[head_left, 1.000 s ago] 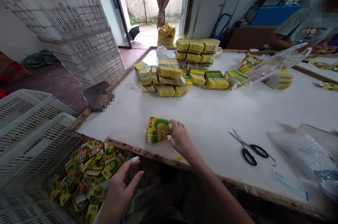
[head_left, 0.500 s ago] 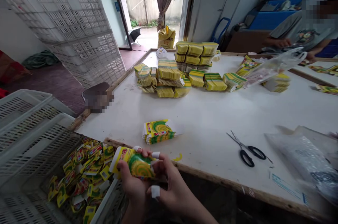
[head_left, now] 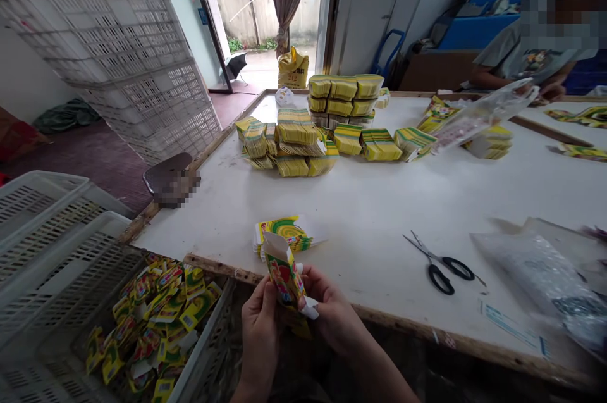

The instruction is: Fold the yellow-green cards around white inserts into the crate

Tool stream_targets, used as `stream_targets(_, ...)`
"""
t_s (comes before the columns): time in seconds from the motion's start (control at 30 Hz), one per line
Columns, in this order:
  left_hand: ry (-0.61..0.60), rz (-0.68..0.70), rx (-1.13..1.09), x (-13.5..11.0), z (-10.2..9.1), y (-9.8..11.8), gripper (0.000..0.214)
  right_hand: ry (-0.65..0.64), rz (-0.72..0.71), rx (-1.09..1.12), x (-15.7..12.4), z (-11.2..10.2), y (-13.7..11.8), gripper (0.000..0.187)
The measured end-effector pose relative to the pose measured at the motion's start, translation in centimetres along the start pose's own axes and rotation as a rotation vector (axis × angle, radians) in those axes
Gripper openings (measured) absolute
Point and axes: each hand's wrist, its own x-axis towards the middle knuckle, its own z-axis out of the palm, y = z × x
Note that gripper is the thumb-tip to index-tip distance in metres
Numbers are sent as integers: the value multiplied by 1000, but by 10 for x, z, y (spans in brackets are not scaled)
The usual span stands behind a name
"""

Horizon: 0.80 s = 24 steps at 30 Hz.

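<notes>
Crates (head_left: 137, 68): white and slatted, stacked at a lean in the upper left of the frame.
Filled crate (head_left: 202, 340): lower left, holding a loose heap of yellow, green and red packets (head_left: 156, 321).
Left hand (head_left: 260, 327): lower centre, thumb and fingers pinched together on the left side of the carton.
Carton (head_left: 284, 273): yellow, green and red, tilted, its upper end gaping; held between both hands at lower centre, by the near edge of the white table (head_left: 379, 213).
Flat stack (head_left: 303, 226): printed blanks lying just behind the carton.
Right hand (head_left: 332, 317): right of the carton, fingers clamped on its right side, one fingertip wrapped in white.
Bundles (head_left: 346, 96): yellow-green blocks, piled at upper centre.
Scissors (head_left: 439, 267): right of centre, blades slightly parted, black handles nearer.
Co-worker (head_left: 535, 55): upper right, across the table.
</notes>
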Motion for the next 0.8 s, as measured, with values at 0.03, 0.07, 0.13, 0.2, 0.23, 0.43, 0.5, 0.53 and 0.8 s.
stream_targets(0.03,5,23,48,1,-3,-2,34,23,-4,-10,0,-1,1,34)
stream_targets(0.07,22,46,90,3,-6,-3,33,41,-14,-25,1,-1,3,32)
stream_targets(0.13,55,74,153,5,-11,-4,30,65,-53,-78,2,-4,7,27)
stream_targets(0.2,63,80,162,7,-15,-3,28,78,-91,-169,3,-7,9,21)
stream_targets(0.23,61,82,146,8,-16,-2,28,77,-100,-234,3,-9,9,18)
stream_targets(0.43,51,117,78,12,-20,12,23,59,-205,-746,-4,-19,2,10)
stream_targets(0.5,3,91,88,14,-25,22,29,83,-270,-835,-9,-19,-8,10)
stream_targets(0.53,-62,50,89,15,-28,29,38,68,-307,-891,-12,-19,-14,12)
stream_targets(0.8,-715,-136,682,3,-30,63,102,-478,-571,-1559,-28,-2,-59,15)
